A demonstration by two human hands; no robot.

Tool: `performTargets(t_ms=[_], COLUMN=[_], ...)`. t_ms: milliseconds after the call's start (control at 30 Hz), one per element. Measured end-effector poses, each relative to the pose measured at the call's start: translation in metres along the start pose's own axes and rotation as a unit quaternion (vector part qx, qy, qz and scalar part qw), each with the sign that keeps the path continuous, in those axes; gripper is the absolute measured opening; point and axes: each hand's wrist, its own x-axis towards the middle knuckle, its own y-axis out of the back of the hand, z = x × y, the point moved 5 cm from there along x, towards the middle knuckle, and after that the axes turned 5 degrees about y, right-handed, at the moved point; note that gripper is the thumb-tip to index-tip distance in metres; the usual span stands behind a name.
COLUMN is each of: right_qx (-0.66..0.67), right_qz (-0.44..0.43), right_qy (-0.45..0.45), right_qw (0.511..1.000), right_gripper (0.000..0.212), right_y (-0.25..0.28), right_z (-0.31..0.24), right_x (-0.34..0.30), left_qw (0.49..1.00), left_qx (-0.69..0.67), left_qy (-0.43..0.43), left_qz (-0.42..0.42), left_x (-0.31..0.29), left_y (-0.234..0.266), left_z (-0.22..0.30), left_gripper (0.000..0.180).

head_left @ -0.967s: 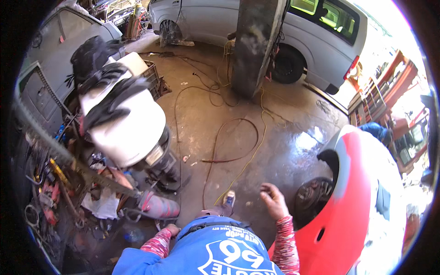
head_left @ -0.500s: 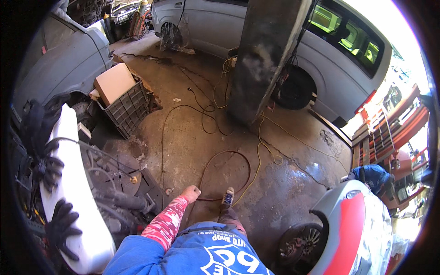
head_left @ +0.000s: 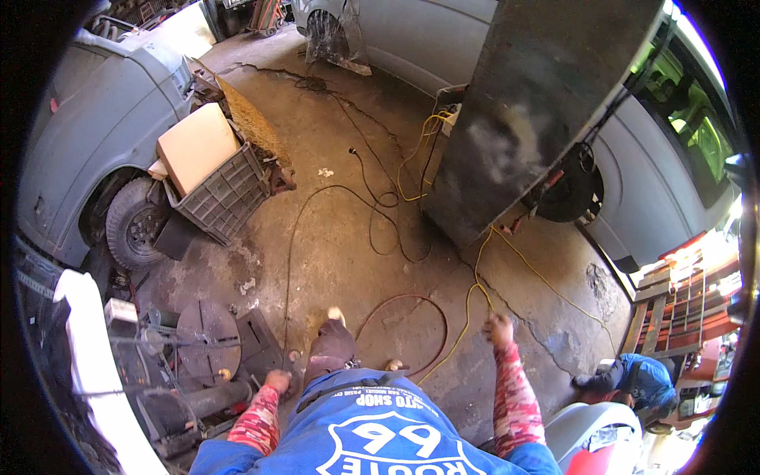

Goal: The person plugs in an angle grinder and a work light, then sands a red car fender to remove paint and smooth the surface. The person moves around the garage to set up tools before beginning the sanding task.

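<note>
My left hand hangs low beside my left hip, its fingers curled in and nothing visible in them. It is nearest to the dark metal machine parts on my left, apart from them. My right hand is held out in front on the right, fingers loosely bent and a little apart, with no object seen in it. Beneath it in the picture, a yellow cord runs across the floor, and a reddish hose lies coiled in front of my feet. Patterned red sleeves cover both forearms.
Ahead on the left, a dark plastic crate with a cardboard box stands beside a grey vehicle. A dark pillar rises before a grey van. Black cable crosses the floor. A person in blue bends at the right.
My view has moved forward and turned. My right hand has come into view, my left hand has swung back toward my hip, and the black gloves at the left have left the view.
</note>
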Motion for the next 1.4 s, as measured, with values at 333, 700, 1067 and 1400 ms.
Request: performTargets(t_ms=[333,700,1067,1400], right_qx=[-0.296,-0.152,-0.081,0.163], right_qz=[-0.129,-0.062,0.078,0.343], right_qy=[-0.006,-0.486,-0.037,-0.261], right_qw=[0.946,0.859,0.993,0.888], right_gripper=[0.038,0.031,0.036,0.039], right_y=[-0.258,-0.278,-0.447,-0.534], right_z=[-0.096,-0.022,-0.271,-0.253], right_x=[0.163,0.134,0.48,0.399], left_qw=[0.925,0.89,0.989,0.939], left_qx=[-0.324,-0.439,0.09,0.264], left_qy=[0.163,0.117,-0.065,-0.175], left_qz=[-0.112,-0.033,-0.101,-0.133], left_x=[0.194,0.47,0.683,0.911], left_y=[0.166,0.474,0.54,0.723], left_z=[0.033,0.221,0.295,0.527], left_gripper=[0.03,0.022,0.048,0.047])
